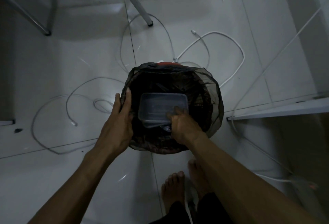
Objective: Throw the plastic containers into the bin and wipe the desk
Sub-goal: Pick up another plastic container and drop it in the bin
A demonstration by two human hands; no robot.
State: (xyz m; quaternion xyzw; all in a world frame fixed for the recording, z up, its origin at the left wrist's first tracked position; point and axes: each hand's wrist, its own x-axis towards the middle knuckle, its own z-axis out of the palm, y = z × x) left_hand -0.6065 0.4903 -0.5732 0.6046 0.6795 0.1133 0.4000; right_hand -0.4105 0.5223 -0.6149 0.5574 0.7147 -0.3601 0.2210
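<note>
A round bin [211, 88] lined with a dark bag stands on the white tiled floor, seen from above. My right hand [181, 125] grips the near corner of a clear rectangular plastic container [160, 106], which sits inside the bin's mouth. A second clear container seems stacked under it. My left hand [119, 118] holds the bin's left rim, thumb over the bag's edge. The desk top is out of view.
White cables [229, 40] loop over the floor around the bin. Two metal legs [140, 4] stand beyond it. A white shelf or low ledge [284, 111] lies to the right. My bare feet [176, 188] stand just behind the bin.
</note>
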